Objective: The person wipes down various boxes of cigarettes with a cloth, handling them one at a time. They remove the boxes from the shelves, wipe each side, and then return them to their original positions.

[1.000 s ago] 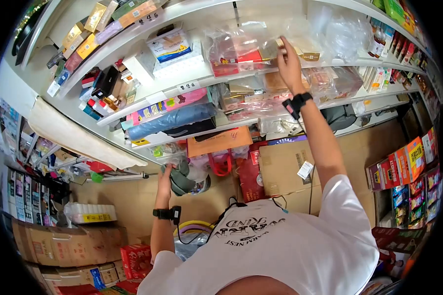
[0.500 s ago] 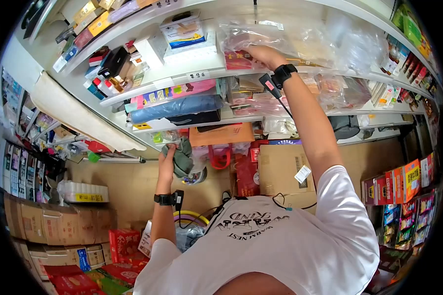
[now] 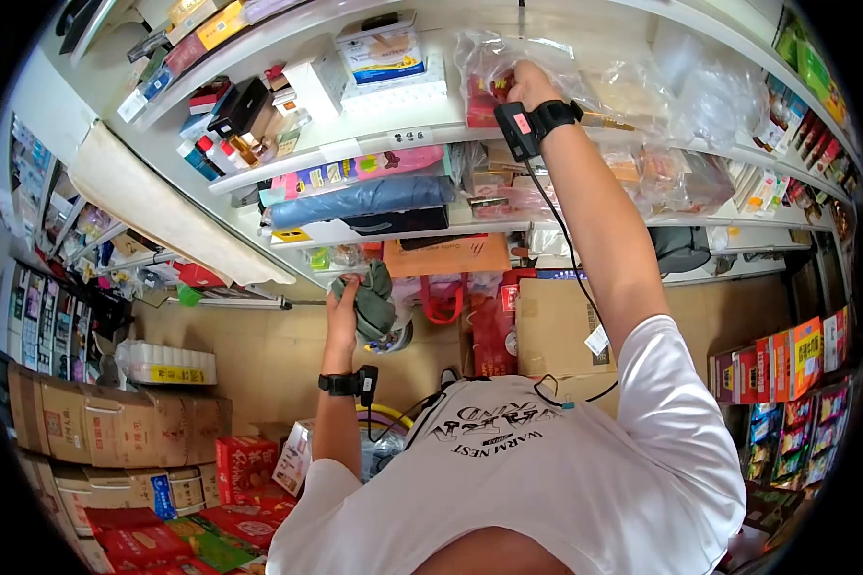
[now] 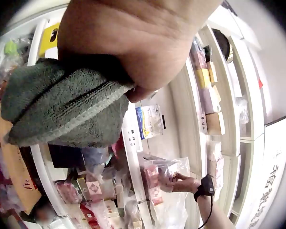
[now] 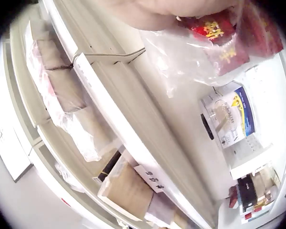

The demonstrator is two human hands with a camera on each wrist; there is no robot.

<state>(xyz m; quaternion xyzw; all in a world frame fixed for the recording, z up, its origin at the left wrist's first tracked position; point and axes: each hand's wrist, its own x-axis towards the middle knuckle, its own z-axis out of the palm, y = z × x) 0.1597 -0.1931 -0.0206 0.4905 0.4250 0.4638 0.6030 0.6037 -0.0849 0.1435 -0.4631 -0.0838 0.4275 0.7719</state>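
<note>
Head view: we see a person in a white T-shirt at shop shelving, the right hand (image 3: 532,86) raised on a clear plastic bag of red packets (image 3: 484,84). The bag sits under the fingers, near the front edge of the white upper shelf (image 3: 393,132). The left hand (image 3: 343,311), lower down, has its fingers curled tight round a bunched grey-green terry cloth (image 3: 374,299).

We judge the risk plain. The slack film could slip in the fingers, or the bag could drag over the lip and spill. Either way it might nudge the blue-and-white box (image 3: 382,50) just beside the fingers.

The left wrist view shows what the head view hides: the right fingers (image 4: 174,179) pinching the bag from the front. The right wrist view gives only the palm's edge, with the crumpled bag (image 5: 219,31) directly beneath it.
</note>
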